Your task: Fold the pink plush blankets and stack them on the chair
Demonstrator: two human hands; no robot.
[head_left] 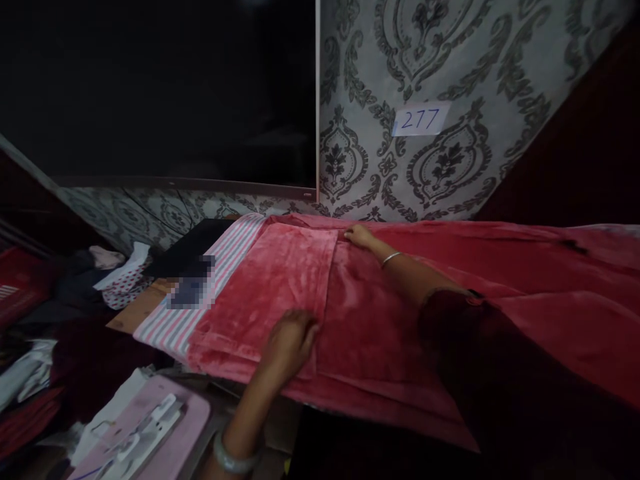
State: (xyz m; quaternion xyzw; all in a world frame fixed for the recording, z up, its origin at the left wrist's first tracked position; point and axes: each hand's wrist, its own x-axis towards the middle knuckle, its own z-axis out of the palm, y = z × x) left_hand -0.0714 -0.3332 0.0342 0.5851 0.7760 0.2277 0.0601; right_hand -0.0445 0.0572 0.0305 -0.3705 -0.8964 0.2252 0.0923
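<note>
A plush red blanket [380,333] lies spread over a long surface, with a folded section [280,267] on its left part. The edge of that fold runs from the back toward me. My left hand [293,337] rests on the folded section near this edge, fingers loosely bent and thumb apart. At the far end of the edge, my right hand [359,237] has its fingertips drawn together on the blanket. Beneath the blanket's left end shows a striped cloth [230,257] in pink, grey and white.
A large dark television [165,93] hangs behind, beside patterned wallpaper [360,80] bearing a paper marked 277 [420,119]. Clothes [80,287] are piled at left. A pink board [185,407] with a white object stands low in front. Wood [135,308] sticks out under the striped cloth.
</note>
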